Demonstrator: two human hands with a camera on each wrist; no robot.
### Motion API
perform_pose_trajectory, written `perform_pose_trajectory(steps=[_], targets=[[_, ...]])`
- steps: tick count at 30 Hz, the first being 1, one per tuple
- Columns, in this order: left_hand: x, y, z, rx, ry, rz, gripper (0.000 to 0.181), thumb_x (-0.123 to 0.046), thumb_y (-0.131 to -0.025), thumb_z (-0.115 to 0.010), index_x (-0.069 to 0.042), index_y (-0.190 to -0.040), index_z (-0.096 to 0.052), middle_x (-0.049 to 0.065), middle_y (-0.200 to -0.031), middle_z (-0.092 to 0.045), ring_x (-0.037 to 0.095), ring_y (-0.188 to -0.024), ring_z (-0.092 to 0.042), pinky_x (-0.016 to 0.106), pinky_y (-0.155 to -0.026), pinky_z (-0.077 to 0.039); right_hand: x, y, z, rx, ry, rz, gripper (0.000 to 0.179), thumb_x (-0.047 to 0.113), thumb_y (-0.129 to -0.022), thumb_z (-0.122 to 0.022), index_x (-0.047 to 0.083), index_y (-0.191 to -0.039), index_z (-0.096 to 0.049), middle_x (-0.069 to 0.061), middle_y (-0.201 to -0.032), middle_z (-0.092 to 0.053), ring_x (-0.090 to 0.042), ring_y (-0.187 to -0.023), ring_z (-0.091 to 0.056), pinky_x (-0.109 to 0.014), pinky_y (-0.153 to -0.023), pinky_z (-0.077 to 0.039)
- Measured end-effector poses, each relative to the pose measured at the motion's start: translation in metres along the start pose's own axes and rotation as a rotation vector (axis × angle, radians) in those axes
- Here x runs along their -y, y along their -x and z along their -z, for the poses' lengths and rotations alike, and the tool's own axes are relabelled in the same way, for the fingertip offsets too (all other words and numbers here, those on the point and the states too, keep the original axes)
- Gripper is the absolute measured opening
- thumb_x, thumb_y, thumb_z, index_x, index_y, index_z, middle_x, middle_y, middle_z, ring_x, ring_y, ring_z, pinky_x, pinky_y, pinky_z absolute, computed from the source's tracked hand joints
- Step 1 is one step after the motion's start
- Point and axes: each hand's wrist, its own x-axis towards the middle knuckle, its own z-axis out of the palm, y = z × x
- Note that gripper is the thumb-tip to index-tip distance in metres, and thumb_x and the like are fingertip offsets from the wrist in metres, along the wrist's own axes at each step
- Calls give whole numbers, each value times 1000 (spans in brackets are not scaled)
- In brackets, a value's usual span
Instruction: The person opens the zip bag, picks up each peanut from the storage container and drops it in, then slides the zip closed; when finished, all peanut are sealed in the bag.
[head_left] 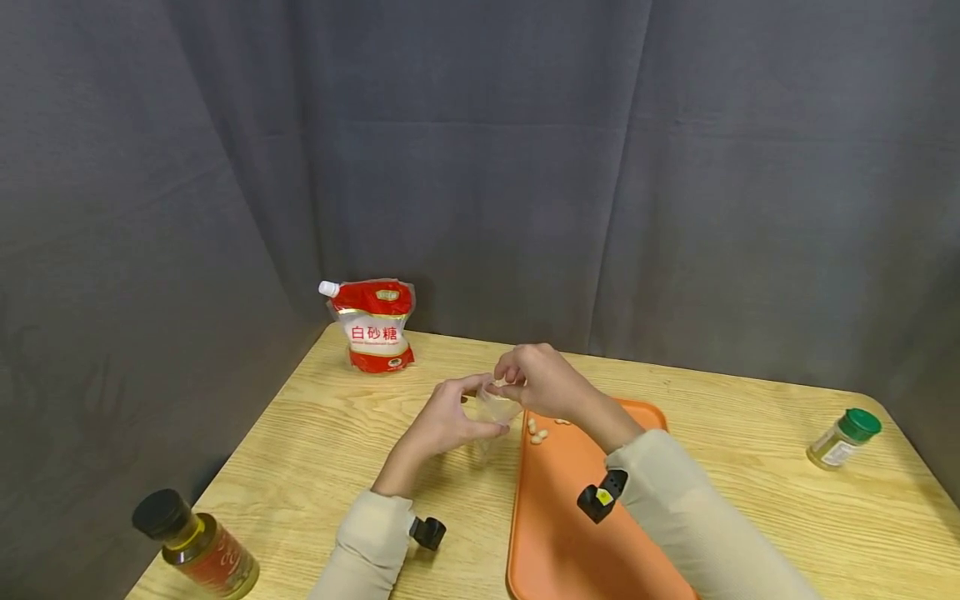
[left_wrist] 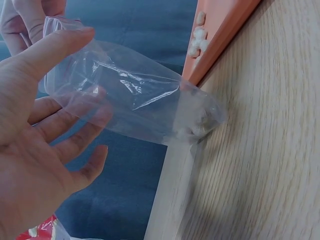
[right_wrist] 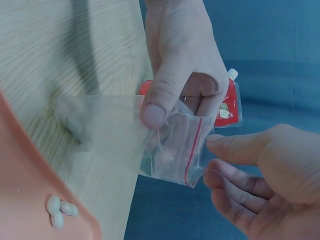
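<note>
My left hand [head_left: 444, 421] grips a clear zip bag [left_wrist: 135, 82] near its mouth, thumb on one side and fingers on the other. A red stripe runs along the bag's mouth in the right wrist view. Small blurred lumps lie in the bag's bottom end, which hangs near the wooden table. At the mouth is my right hand [right_wrist: 270, 175], its thumb and fingertips apart, with nothing visible between them. Whether its fingertips touch the bag's edge is hard to tell. Several peanuts [right_wrist: 61, 206] lie in the orange tray [head_left: 558, 517] just right of the bag.
A red and white sugar pouch [head_left: 372, 325] with a white cap stands at the back left. In the front left corner is a dark-capped bottle [head_left: 210, 550]. A green-lidded jar [head_left: 843, 437] stands at the right. Grey curtains [head_left: 480, 183] enclose the table [head_left: 750, 467].
</note>
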Motion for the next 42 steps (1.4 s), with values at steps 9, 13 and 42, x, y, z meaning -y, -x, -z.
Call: perform_pose_trajectory(steps=[9,13,42], targets=[[1,1,2,-3,9,-19,70,-21,-75,-86,1,-135,-58,8,-116,-70,24,-112,-59,49,-98,-45,-10,5,7,-27,18,-6,10,1,-84,-76,0,-94,-75,-5,-84,-69,-18,-76,-66,-30,-68,-56],[2,1,3,-17,-2,-22,68,-21,-75,-86,-1,-135,-59,8,-115,-70,23,-110,-60,48,-97,-45,-23,11,8,-36,8,-63,8,1,-84,-76,1,-92,-75,-4,-83,-69,-18,-76,-65,-33,-69,-56],[1,1,0,-22,13,23,68,-25,-76,-85,-6,-136,-60,7,-125,-65,24,-106,-59,45,-90,-49,-78,49,-71,124,-38,-138,13,-5,-79,-77,6,-83,-74,4,-75,-67,-6,-67,-57,-30,-67,-50]])
